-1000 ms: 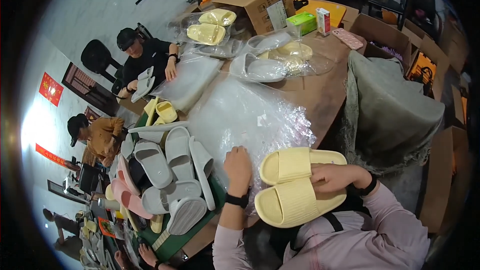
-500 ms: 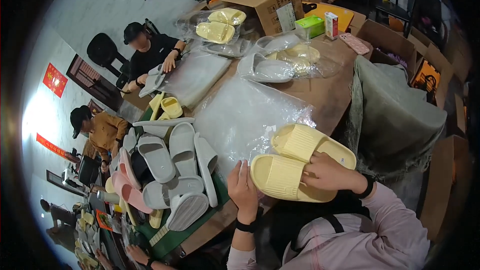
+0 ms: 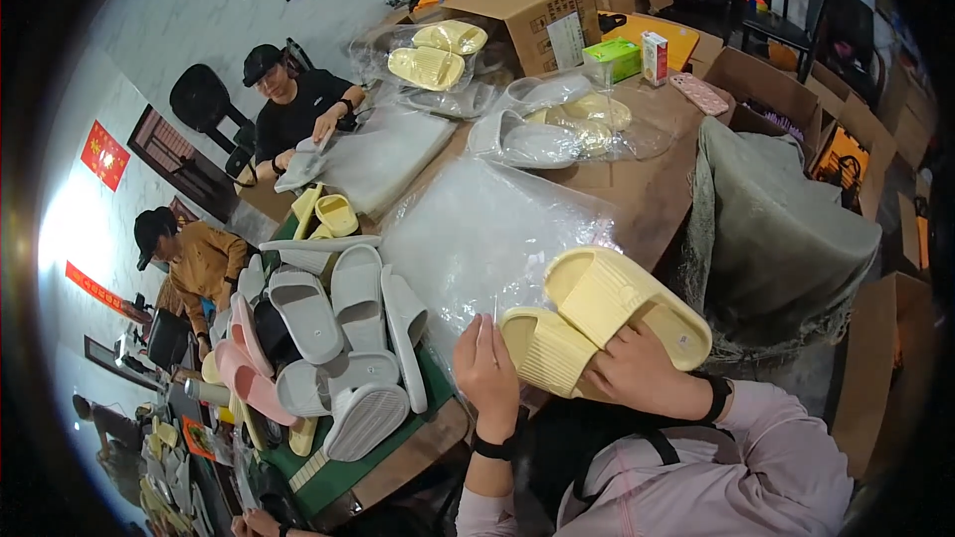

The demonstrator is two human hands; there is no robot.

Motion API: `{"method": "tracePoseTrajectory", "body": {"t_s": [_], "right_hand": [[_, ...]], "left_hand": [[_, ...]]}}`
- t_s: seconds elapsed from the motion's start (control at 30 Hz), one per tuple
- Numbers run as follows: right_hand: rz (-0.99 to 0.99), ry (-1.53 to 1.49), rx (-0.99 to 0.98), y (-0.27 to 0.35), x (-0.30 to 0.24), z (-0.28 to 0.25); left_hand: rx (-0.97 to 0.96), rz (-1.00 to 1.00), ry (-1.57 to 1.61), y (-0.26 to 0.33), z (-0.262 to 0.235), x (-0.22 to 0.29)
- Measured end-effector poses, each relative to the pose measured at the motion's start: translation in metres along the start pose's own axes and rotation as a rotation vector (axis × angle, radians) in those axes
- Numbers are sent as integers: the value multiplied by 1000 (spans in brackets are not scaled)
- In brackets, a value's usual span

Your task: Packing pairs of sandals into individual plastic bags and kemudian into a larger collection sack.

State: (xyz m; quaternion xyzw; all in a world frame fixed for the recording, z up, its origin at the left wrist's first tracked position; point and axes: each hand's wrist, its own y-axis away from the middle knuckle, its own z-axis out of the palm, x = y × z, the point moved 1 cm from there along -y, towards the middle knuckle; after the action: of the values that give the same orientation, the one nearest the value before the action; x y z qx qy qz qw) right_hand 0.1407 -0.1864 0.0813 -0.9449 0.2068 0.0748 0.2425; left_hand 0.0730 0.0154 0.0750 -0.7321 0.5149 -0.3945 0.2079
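I judge the step in hand to be keeping a pair together: my right hand (image 3: pixel 640 360) grips two yellow slide sandals (image 3: pixel 609 290) side by side, fingers tucked in at the straps, above the near edge of the clear plastic bags (image 3: pixel 487 229). My left hand (image 3: pixel 484 370) stands just beside the toe of the left sandal, fingers straight and close together — I can't tell whether they pinch any film or touch the sandal. As I judge it, the next move calls for a firm right hold so the two don't slip apart, and care with the slick film at the left fingertips. Counting up, I get the two in my grip; two pink slides (image 3: pixel 251 386) in the pile; at least six grey slides (image 3: pixel 306 316), overlapping too much for an exact figure; two loose yellow slides (image 3: pixel 336 216) at its far end; and, under clear wrap, two yellow slides (image 3: pixel 426 67) farther back, then two grey (image 3: pixel 537 142) with two more yellow — plus one pink phone (image 3: pixel 699 93).
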Motion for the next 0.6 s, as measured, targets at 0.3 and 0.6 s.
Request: {"method": "tracePoseTrajectory", "body": {"t_s": [0.3, 0.6], "right_hand": [[119, -217, -265, -4, 13, 13], [220, -99, 47, -7, 18, 24]], "left_hand": [[-13, 75, 12, 3, -1, 5], [-50, 158, -18, 8, -6, 8]]}}
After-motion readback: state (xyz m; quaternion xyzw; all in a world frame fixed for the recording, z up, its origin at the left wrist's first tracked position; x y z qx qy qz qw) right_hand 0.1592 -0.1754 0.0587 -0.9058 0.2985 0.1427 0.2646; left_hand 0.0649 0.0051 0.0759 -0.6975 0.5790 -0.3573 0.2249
